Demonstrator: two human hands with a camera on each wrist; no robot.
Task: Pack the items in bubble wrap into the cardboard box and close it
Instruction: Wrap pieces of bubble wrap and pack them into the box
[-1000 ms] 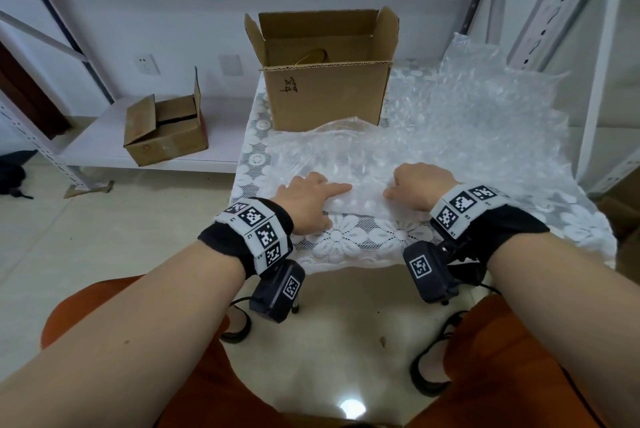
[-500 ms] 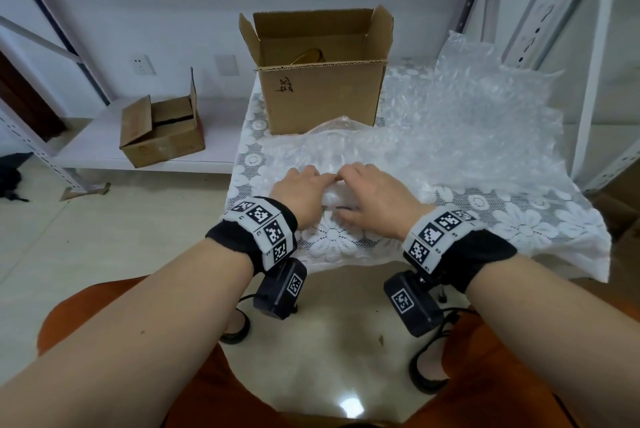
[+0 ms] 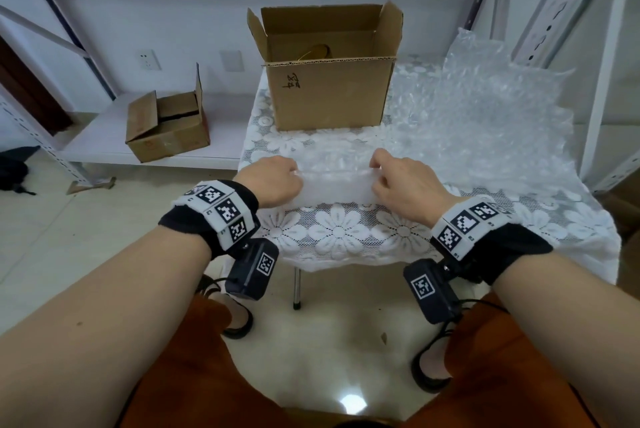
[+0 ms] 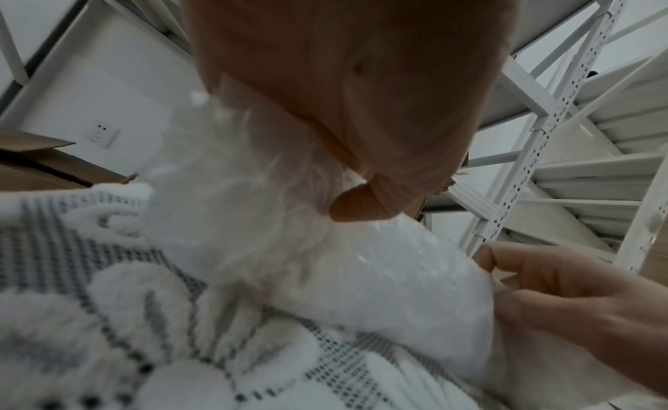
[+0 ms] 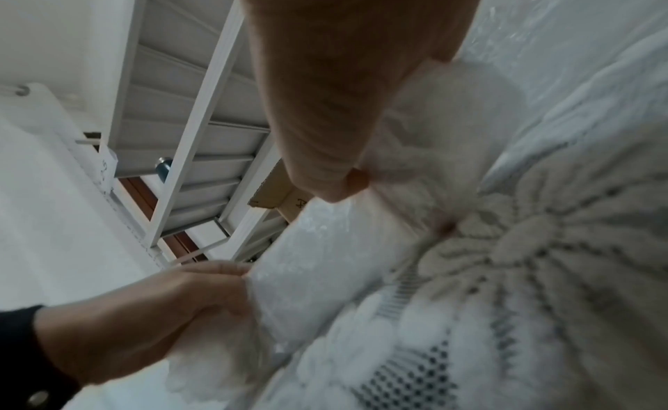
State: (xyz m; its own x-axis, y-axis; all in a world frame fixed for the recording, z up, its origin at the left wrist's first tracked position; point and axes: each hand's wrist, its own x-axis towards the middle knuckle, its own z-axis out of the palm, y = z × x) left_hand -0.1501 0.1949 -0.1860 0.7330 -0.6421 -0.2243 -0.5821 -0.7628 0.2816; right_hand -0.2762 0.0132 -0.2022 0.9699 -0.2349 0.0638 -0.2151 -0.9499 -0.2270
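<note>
A white bundle rolled in bubble wrap [image 3: 335,185] lies on the lace tablecloth [image 3: 343,233] near the table's front edge. My left hand [image 3: 273,181] grips its left end, fingers curled round the wrap [image 4: 253,216]. My right hand [image 3: 398,181] grips the right end, thumb pinching the wrap [image 5: 397,170]. What is inside the bundle is hidden. The open cardboard box [image 3: 329,81] stands upright behind the bundle, flaps up, with something yellowish [image 3: 317,52] inside.
A large loose sheet of bubble wrap [image 3: 485,108] covers the right and back of the table. A smaller, half-open cardboard box [image 3: 166,126] sits on a low white shelf to the left. Metal shelving uprights [image 3: 568,4] rise at the right.
My hands came together at the middle of the wrap, then moved apart to its two ends. The loose sheet in front of the box is now a compact roll.
</note>
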